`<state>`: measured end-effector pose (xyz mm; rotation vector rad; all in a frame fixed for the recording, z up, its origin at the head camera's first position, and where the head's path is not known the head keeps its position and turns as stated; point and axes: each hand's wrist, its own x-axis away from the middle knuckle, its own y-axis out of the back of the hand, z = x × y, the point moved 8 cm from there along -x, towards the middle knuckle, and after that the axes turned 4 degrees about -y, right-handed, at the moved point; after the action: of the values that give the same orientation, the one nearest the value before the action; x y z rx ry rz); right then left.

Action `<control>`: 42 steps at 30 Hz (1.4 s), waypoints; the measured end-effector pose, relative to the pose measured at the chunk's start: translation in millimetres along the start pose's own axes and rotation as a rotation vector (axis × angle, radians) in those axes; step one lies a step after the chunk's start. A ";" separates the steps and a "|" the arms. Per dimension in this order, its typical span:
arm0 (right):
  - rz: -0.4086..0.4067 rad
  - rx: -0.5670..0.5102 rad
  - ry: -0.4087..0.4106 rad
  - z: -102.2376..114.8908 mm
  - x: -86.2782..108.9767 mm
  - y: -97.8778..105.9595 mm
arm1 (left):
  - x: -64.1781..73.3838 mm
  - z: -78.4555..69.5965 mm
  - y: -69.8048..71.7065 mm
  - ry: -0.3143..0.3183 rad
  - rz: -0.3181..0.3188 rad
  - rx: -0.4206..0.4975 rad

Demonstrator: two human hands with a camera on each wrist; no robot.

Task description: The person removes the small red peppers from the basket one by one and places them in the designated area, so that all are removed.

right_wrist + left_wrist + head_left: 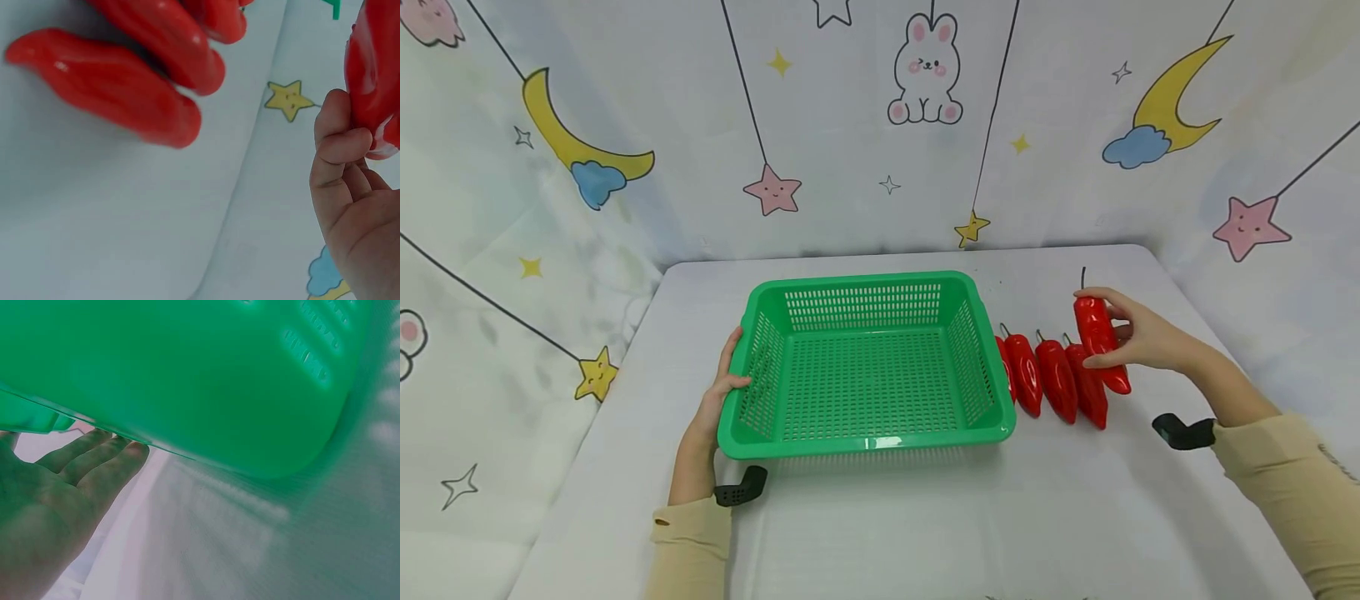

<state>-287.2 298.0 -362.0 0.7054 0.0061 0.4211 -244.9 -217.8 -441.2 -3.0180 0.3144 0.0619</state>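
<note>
A green plastic basket (872, 448) with slotted walls stands on the table, nothing inside it. My left hand (718, 396) holds its left rim, the thumb lying at the edge; in the left wrist view the fingers (109, 456) reach up to the basket's side (187, 381). To the right of the basket, my right hand (1138, 333) pinches a glossy red chili pepper (1096, 325) with a dark stem, between thumb and fingers. Right beside it, several similar red peppers (1057, 379) lie in a row; the leftmost is partly hidden by the basket.
The white table (880, 533) ends at a back edge against a cloth backdrop (850, 125) printed with moons, stars and a rabbit. Black wrist cameras (1183, 432) sit at both sleeves.
</note>
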 end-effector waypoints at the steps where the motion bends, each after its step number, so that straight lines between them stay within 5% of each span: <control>1: -0.003 0.003 -0.009 -3.7 1.0 1.3 | 0.1 0.0 0.0 0.001 -0.001 0.001; 28: 0.074 0.056 -0.185 -91.0 16.9 2.4 | 0.1 0.9 1.7 -0.002 -0.013 0.010; 42: 0.158 0.134 -0.195 -106.4 10.4 -10.9 | 0.2 -0.3 0.0 0.004 -0.015 0.001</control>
<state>-289.2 361.2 -448.8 0.8806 -0.2084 0.5044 -244.6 -217.9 -441.0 -3.0193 0.2914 0.0543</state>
